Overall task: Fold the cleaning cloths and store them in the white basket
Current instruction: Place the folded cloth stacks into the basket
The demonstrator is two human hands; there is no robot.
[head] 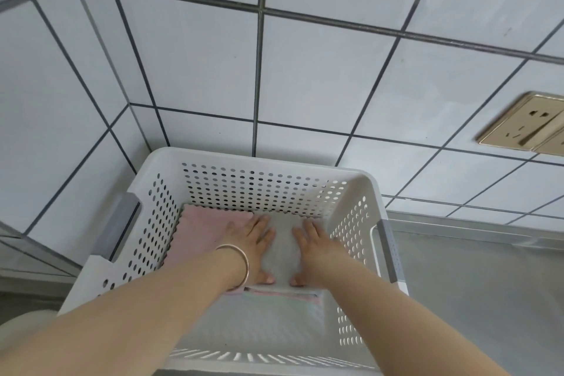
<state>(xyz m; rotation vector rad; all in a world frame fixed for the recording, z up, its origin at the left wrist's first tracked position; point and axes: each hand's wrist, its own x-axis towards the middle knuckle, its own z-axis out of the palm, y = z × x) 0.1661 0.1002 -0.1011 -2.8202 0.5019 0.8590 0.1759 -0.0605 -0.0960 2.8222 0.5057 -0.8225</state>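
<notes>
The white perforated basket (250, 162) stands in a tiled corner. On its floor lies a folded pink cloth (201, 233) at the left and a folded grey cloth (285, 249) beside it to the right. Both of my hands reach into the basket. My left hand (256, 246), with a bangle on its wrist, lies flat along the grey cloth's left edge and partly over the pink cloth. My right hand (311, 250) lies flat along the grey cloth's right edge. Fingers of both hands are spread and thumbs touch the cloth's near edge.
White wall tiles with dark grout rise behind and to the left of the basket. A gold wall socket (525, 123) sits on the wall at the right. A steel countertop (482, 284) stretches to the right of the basket. Grey handles flank the basket sides.
</notes>
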